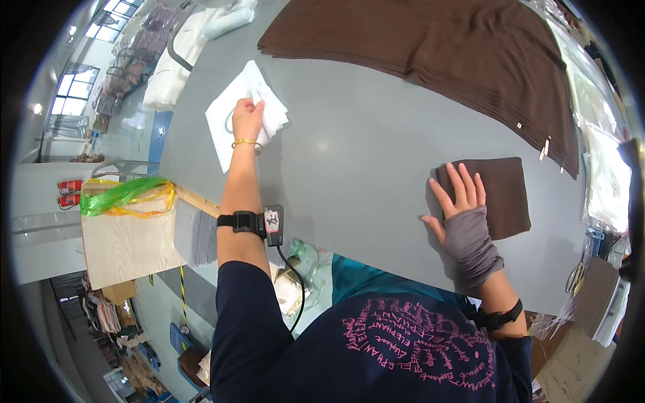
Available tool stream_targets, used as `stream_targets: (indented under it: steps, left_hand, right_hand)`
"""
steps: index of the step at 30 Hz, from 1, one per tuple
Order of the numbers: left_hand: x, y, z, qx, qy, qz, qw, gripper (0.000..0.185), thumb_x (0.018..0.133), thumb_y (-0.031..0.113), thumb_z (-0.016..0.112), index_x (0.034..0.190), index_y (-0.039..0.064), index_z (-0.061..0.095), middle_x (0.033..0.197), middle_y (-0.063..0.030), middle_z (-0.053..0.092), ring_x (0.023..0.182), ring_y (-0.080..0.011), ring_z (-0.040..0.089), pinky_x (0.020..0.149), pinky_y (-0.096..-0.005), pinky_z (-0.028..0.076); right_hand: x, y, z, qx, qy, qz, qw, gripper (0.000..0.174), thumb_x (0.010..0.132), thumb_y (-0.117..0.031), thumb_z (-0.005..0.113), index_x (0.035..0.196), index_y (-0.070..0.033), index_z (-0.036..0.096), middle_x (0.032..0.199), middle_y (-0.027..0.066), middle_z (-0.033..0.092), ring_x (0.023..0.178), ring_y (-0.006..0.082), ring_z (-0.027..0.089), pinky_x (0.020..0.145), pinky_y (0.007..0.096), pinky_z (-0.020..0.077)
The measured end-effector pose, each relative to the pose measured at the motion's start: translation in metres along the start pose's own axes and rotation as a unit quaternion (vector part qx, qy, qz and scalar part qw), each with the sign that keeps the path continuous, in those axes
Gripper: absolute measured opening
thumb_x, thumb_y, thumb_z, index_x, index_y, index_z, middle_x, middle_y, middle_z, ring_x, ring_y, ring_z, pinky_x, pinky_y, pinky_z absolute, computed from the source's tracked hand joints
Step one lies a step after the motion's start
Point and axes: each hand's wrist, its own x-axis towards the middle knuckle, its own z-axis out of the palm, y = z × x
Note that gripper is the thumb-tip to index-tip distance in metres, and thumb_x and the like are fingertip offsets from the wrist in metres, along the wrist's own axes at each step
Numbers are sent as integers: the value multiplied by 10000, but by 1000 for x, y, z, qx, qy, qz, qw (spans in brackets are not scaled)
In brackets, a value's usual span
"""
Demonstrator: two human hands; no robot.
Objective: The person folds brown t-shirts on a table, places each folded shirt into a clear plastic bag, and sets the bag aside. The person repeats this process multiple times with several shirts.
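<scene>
At the upper left of the grey table, my left hand pinches a bunched part of a white sheet, thin and creased, between thumb and fingers. Whether it is paper or plastic I cannot tell. On the right, my right hand, in a fingerless grey wrist covering, lies flat with fingers spread on the left part of a folded brown cloth. Its thumb rests on the table beside the cloth. A large stack of brown fabric is spread along the far side, with small pale tags at its right end.
The grey table has its near edge against my body. Scissors hang at the right edge, by clear plastic bags. Green and yellow plastic strips lie on a wooden board at left. White rolled material stands beyond.
</scene>
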Motion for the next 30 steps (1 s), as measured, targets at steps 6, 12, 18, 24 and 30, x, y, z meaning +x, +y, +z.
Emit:
stream_targets:
  steps: [6,12,18,24,30]
  left_hand:
    - [-31,47,-38,-172,-45,-80,981,210,966,37,669,1169,-4,703,926,-8,706,800,-90,620,727,-251,513]
    - [-165,180,-50,-36,-122,311,942,238,893,-43,674,1116,34,705,910,-89,657,814,-219,606,751,-328,495]
    - [-227,251,-53,-69,-175,415,890,206,845,-100,640,1015,9,682,913,-111,650,825,-326,577,757,-383,483]
    - [-228,242,-88,140,-320,477,806,129,878,-53,615,964,22,675,922,-106,659,861,-346,592,780,-412,498]
    - [-227,245,-65,111,-338,419,835,130,884,-37,611,990,5,675,949,-130,656,901,-372,621,775,-435,516]
  right_hand:
    - [28,11,-46,152,-34,-157,975,565,812,-321,824,1295,-89,643,1453,167,553,1452,363,432,1231,566,284]
    - [85,-53,-94,60,186,-208,958,287,831,-178,765,1084,-75,677,1159,95,690,1217,280,616,1204,528,345]
    - [89,-61,-109,59,233,-236,942,85,847,-169,656,912,-114,652,789,3,638,894,212,629,1108,474,405]
    - [34,-6,-126,38,207,-183,960,124,869,-242,719,908,-129,686,781,-8,681,872,206,638,999,431,428]
    - [7,9,-90,166,42,-88,981,448,906,-488,707,1101,-85,689,897,84,693,909,314,641,900,408,466]
